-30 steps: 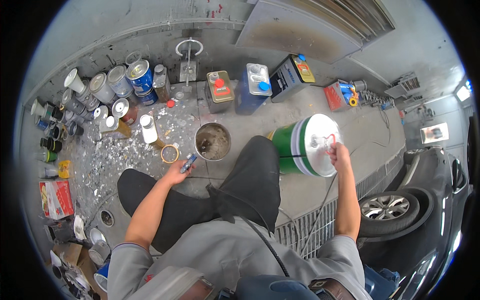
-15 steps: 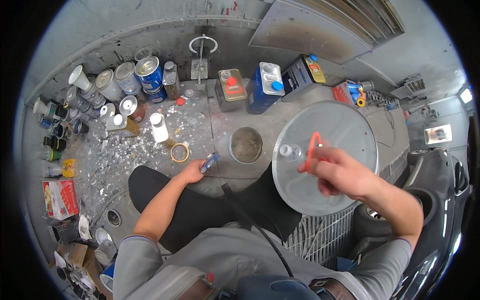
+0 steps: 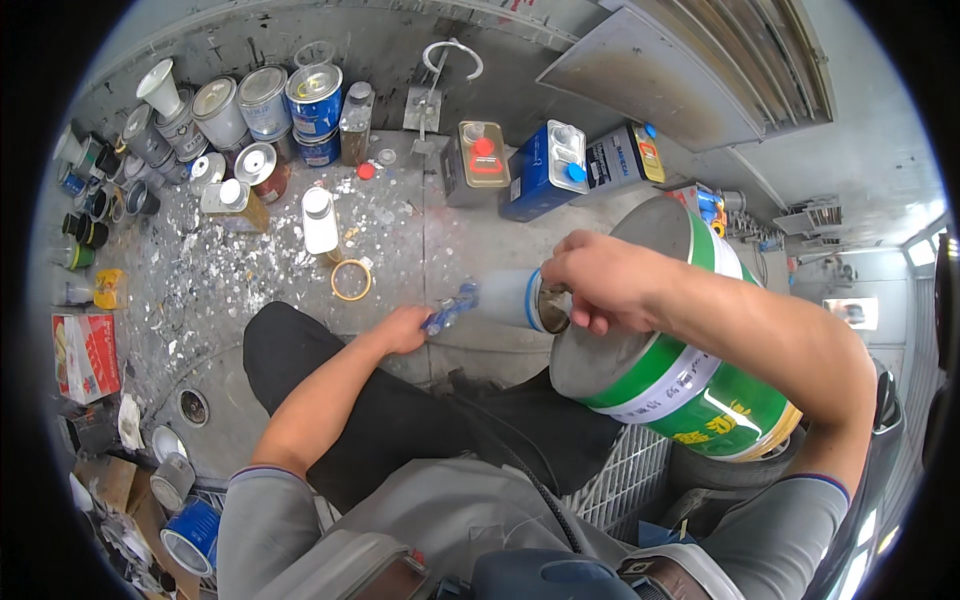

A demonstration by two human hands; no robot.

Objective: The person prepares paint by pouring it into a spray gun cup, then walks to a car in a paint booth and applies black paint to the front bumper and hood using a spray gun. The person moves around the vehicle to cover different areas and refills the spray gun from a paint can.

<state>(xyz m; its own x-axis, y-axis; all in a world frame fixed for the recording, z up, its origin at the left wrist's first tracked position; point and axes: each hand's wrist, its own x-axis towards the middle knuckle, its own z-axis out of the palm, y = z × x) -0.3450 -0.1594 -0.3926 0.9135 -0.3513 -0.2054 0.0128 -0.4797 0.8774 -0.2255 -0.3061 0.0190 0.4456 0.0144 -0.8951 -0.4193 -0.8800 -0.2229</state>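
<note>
- Tipping the big drum (image 3: 660, 385) calls for a slow, even tilt, its mouth kept right over the small can (image 3: 520, 298) so nothing spills onto the spattered floor (image 3: 210, 290).
- The right hand (image 3: 600, 283) grips at the drum's top edge, fingers curled and clamped there; whether they also pinch the can's rim is hard to tell, as the knuckles hide it.
- The left hand (image 3: 405, 328) is closed on a small blue tool (image 3: 452, 306); it should brace low, just left of the can.
- The drum is grey metal with a green band and white label, tilted, lying right of centre, close to the person's knee.
- The can is pale with a blue rim, touching the drum's far-left edge.
- Paint tins (image 3: 265, 100) crowd the far left.
</note>
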